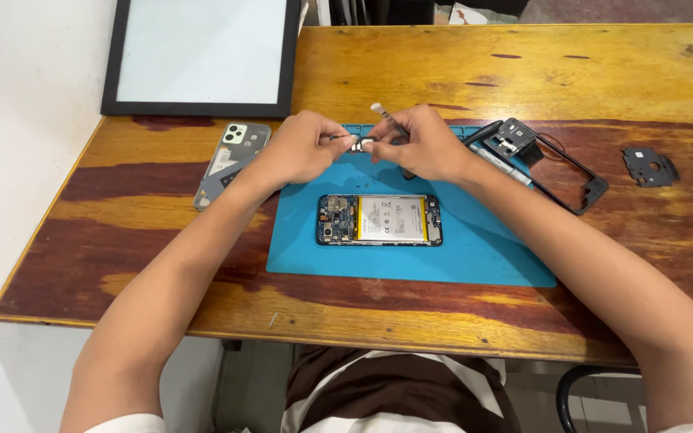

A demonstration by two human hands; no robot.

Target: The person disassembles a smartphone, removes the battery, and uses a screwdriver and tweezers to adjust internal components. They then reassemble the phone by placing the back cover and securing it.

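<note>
An opened phone with its white battery and circuit board exposed lies on a blue work mat. Above it, at the mat's far edge, my left hand pinches a small dark part between thumb and forefinger. My right hand meets it from the right, gripping a thin pen-like tool whose pale end points up and left. The fingertips of both hands nearly touch over the small part.
The phone's grey back cover lies left of the mat. A black phone frame and a screwdriver sit right of it, with a small black plate farther right. A black-framed white board leans at the back left. The wooden table's front edge is near.
</note>
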